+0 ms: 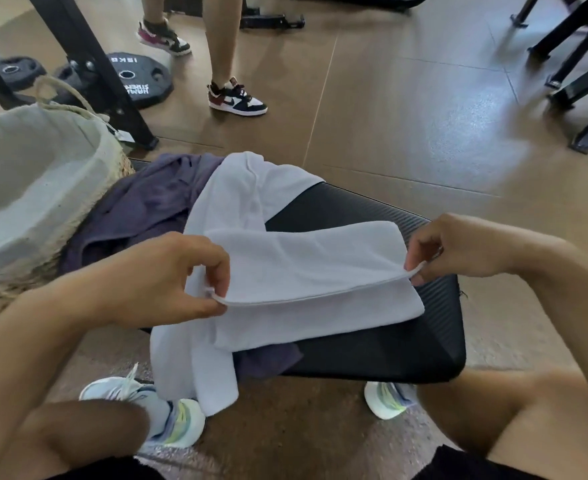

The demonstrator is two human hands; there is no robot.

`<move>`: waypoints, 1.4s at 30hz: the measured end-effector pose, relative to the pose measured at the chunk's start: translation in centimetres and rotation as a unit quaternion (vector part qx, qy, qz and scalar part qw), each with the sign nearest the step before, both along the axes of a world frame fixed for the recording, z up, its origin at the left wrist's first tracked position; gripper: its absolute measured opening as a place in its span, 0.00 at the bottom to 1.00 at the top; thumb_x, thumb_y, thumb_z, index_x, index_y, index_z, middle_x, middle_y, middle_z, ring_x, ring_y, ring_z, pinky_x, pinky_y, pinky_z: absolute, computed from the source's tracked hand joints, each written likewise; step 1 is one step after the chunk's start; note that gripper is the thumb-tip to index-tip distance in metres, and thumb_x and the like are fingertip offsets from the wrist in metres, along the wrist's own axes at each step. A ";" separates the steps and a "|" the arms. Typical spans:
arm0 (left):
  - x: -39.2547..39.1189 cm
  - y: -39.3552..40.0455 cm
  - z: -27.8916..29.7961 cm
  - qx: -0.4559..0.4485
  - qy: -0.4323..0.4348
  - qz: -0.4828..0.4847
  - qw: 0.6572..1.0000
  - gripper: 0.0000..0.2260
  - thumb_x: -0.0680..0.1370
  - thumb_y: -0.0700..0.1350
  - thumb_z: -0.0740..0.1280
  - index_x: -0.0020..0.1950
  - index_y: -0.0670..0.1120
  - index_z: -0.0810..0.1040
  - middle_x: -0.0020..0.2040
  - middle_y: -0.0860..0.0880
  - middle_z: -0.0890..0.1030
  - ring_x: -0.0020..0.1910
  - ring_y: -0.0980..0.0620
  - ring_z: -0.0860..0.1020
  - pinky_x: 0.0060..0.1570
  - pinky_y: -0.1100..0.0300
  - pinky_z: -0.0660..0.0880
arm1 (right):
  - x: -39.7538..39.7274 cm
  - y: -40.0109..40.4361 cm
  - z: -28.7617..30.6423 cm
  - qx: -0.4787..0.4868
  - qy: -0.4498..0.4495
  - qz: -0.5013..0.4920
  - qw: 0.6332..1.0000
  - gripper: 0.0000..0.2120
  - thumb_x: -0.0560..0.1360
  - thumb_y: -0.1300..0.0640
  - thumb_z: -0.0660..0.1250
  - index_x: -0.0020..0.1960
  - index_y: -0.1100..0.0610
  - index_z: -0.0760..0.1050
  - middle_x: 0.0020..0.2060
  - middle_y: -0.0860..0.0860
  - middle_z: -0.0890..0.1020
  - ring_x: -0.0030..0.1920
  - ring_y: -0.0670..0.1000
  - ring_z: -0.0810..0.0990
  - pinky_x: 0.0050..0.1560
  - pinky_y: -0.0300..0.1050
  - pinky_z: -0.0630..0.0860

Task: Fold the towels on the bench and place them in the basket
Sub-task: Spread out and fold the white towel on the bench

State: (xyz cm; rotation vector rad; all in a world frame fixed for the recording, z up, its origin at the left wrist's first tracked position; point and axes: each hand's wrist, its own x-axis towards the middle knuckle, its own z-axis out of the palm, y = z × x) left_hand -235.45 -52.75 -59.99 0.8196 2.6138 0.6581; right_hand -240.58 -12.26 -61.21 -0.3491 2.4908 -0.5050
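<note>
Two hands, left (168, 275) and right (459, 251), each held a grip pinched on one corner of the white towel (306, 271), half-folded on the desk (389, 351). Folding was apparently under way; next, corners must meet squarely before transfer to the basket (43, 188) at left.

A gym is shown: weight plates (136, 79) lie by a black rack frame (88, 64), a padded surface (372, 341) nearby.

Your white towel (306, 268): half-folded on black bench (389, 348), top layer lifted. 2nd white towel (237, 192) underneath, draped off front edge. Purple towel (147, 206) crumpled beside lined wicker basket (26, 188), far-left.
</note>
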 end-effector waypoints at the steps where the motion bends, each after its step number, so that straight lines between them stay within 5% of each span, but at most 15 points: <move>1: 0.2 0.0 -0.1 -0.005 -0.002 -0.004 1.000 0.09 0.71 0.54 0.76 0.42 0.61 0.76 0.45 0.61 0.80 0.46 0.57 0.79 0.47 0.57 0.74 | 0.0 -0.1 0.0 0.010 -0.001 0.009 1.000 0.08 0.67 0.51 0.82 0.40 0.45 0.84 0.35 0.39 0.84 0.36 0.38 0.80 0.39 0.33 0.71; 14: 1.9 1.4 1.5 0.024 0.082 -0.055 0.995 0.09 0.71 0.53 0.74 0.40 0.59 0.74 0.43 0.61 0.77 0.49 0.56 0.76 0.51 0.64 0.70 | 0.9 -0.5 1.0 0.042 -0.041 0.048 0.997 0.10 0.65 0.52 0.83 0.38 0.48 0.81 0.26 0.36 0.78 0.29 0.38 0.74 0.33 0.31 0.69; 19: 2.2 1.4 -0.9 -0.113 0.046 -0.094 0.988 0.08 0.67 0.59 0.68 0.36 0.61 0.70 0.39 0.62 0.75 0.47 0.64 0.72 0.50 0.62 0.72 | 1.2 -1.9 -0.7 0.115 -0.053 0.121 0.985 0.11 0.65 0.47 0.81 0.39 0.44 0.80 0.33 0.39 0.81 0.35 0.36 0.77 0.36 0.31 0.70; 24: 2.0 1.8 -1.2 -0.195 0.059 -0.090 0.975 0.17 0.65 0.66 0.71 0.39 0.59 0.67 0.40 0.61 0.72 0.46 0.63 0.66 0.48 0.66 0.66 | 1.5 -2.6 -1.1 0.157 -0.030 0.131 0.978 0.15 0.64 0.44 0.81 0.43 0.43 0.77 0.39 0.41 0.80 0.39 0.41 0.77 0.37 0.34 0.69; 30: 2.6 2.9 -2.4 -0.212 0.141 -0.097 0.962 0.20 0.60 0.63 0.72 0.44 0.60 0.66 0.34 0.62 0.65 0.37 0.58 0.65 0.36 0.63 0.61 | 3.2 -4.7 -2.5 0.202 0.113 0.183 0.955 0.28 0.62 0.37 0.77 0.55 0.43 0.68 0.51 0.43 0.71 0.54 0.49 0.70 0.54 0.46 0.71; 38: 2.8 4.2 -1.9 -0.237 0.082 -0.068 0.966 0.09 0.73 0.53 0.67 0.47 0.59 0.67 0.46 0.58 0.68 0.50 0.57 0.70 0.42 0.62 0.64 | 5.6 -7.0 -3.4 0.232 0.230 0.189 0.926 0.16 0.72 0.57 0.65 0.59 0.52 0.68 0.50 0.48 0.71 0.51 0.51 0.74 0.42 0.44 0.65; 42: 1.4 2.7 -1.1 -0.141 0.011 0.019 0.990 0.06 0.74 0.58 0.69 0.41 0.59 0.76 0.44 0.61 0.76 0.46 0.60 0.76 0.46 0.61 0.74 | 3.5 -5.6 -1.4 0.160 0.184 0.121 0.962 0.10 0.72 0.56 0.63 0.51 0.44 0.74 0.45 0.43 0.79 0.50 0.50 0.80 0.46 0.43 0.74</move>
